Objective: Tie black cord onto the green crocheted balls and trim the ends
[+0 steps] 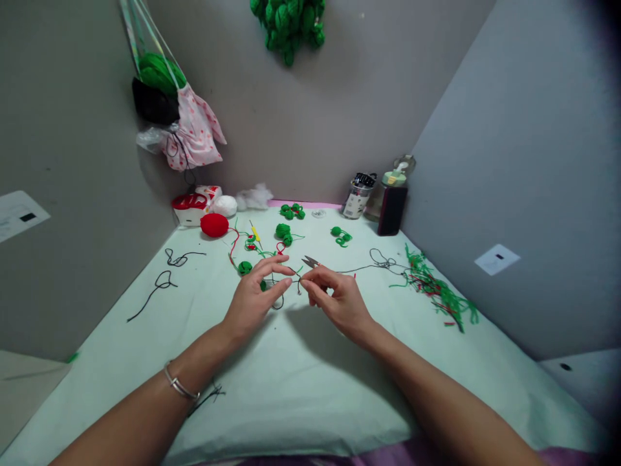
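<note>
Fine black cord point(299, 287) held between thumb and fingertips above the middle of the counter point(301, 395).
Nearest, the forearms point(140, 404) slant inward from either side. The left hand point(256, 290) is spread, its thumb parted from the fingers; whether it bears on the cord cannot be told. The right hand point(337, 298) is curled, pinching the cord. This material is probably light, limp and easily lost from the fingers, best taken by the tips close to its short hanging end. Pointed metal blades point(309, 261) show just beyond.
</note>
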